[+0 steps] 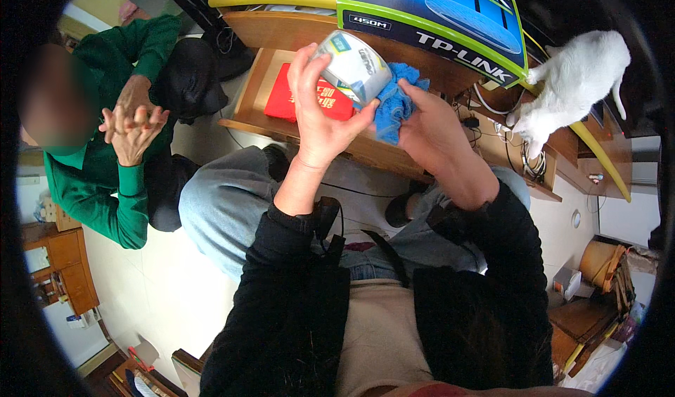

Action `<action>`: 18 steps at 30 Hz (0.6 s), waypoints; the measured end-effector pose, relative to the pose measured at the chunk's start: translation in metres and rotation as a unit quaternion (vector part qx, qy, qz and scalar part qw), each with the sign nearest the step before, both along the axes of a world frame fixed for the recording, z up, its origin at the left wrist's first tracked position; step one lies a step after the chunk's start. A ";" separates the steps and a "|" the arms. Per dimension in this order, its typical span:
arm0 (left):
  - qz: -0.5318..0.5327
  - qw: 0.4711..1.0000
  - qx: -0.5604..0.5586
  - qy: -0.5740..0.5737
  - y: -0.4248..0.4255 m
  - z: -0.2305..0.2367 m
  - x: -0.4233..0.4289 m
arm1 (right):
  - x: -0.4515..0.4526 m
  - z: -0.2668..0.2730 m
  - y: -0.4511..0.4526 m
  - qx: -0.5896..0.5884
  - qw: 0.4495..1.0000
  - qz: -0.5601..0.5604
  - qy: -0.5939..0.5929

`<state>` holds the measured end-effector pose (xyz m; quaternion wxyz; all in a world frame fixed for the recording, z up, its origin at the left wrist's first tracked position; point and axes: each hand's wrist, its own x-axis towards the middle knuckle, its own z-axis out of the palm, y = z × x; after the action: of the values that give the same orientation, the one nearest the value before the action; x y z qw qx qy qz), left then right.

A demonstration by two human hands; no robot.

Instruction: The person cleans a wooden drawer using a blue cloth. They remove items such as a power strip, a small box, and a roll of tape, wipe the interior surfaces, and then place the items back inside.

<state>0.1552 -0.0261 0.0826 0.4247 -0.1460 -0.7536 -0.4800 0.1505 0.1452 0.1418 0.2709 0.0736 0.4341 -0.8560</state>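
My left hand (316, 112) grips a clear plastic container (354, 66) with a white, blue and yellow label, tilted over the open wooden drawer. A crumpled blue cloth (393, 104) is held in my right hand (435, 125), against the right side of the container. Inside the drawer (258, 91), behind my left hand, lies a red box or packet (279, 99) bearing writing. The inside of the container is hard to make out through its label.
A TP-Link router box (432, 28) stands on the yellow-edged desk. A white cat (580, 86) leans down over cables (533, 165) at the right. On the left sits a person in a green top (132, 196), hands clasped. Below the drawer runs a black cable.
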 end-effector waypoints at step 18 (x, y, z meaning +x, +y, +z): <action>-0.277 0.685 0.548 -0.391 -0.010 0.000 0.005 | -0.020 -0.008 0.016 0.510 0.344 0.082 0.784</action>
<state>0.1598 -0.0359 0.0827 -0.0567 0.1120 -0.3793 -0.9167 0.1306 0.1612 0.1336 -0.2143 -0.5431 0.8046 -0.1085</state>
